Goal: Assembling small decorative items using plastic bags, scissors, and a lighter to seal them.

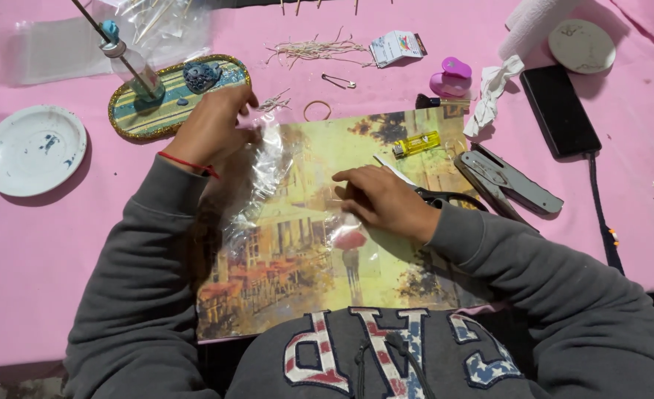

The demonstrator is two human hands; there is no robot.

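A printed picture board (319,258) of a street scene lies on the pink tablecloth in front of me. Clear crinkled plastic film (264,177) covers its left half. My left hand (212,125), with a red thread on the wrist, grips the film's upper left corner. Flat on the film near the board's middle rests my right hand (382,199), fingers pressing down. Black-handled scissors (445,198) lie just under and beside that hand.
A yellow lighter (417,143) lies on the board's top right. Grey pliers-like tool (508,183), black phone (560,109), white tissue (493,89), pink punch (451,74), safety pin (339,80), rubber band (317,110). Left: white dish (33,149), glittered oval tray (175,96) with small bottle (133,68).
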